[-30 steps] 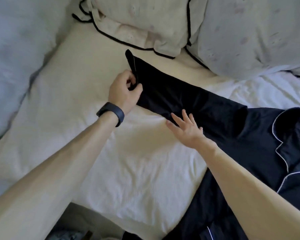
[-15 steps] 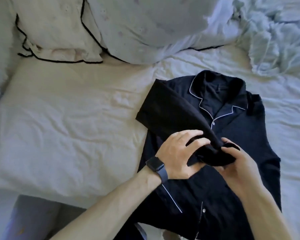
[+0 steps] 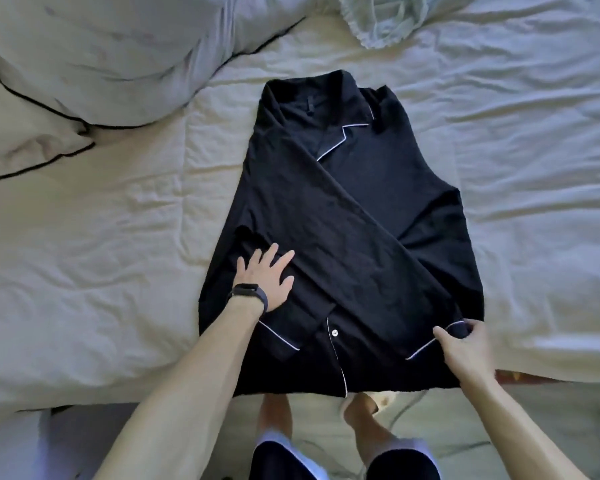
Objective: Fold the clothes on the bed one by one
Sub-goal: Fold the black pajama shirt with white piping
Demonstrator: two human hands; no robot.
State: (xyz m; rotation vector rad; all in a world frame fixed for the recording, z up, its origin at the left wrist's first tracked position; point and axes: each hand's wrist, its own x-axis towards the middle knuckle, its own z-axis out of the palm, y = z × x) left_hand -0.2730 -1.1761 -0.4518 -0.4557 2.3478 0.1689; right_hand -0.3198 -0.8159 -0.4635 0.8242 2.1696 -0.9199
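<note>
A black pyjama shirt (image 3: 368,188) with white piping lies face up on the bed (image 3: 101,254), collar away from me, hem at the near edge. Its left sleeve is folded diagonally across the chest down to the lower right. My left hand (image 3: 269,277), with a dark watch on the wrist, presses flat with spread fingers on the shirt's lower left side. My right hand (image 3: 463,344) pinches the piped cuff of the folded sleeve at the lower right.
Pillows (image 3: 94,53) with black piping lie at the far left. A crumpled pale blue cloth (image 3: 385,19) sits at the top, beyond the collar. The bed's near edge (image 3: 153,393) runs below the hem, with my legs and the floor under it.
The sleeve that both hands held up over the shirt now lies flat across the chest. My left hand let go and pressed flat; my right hand drew the cuff down to the right.
</note>
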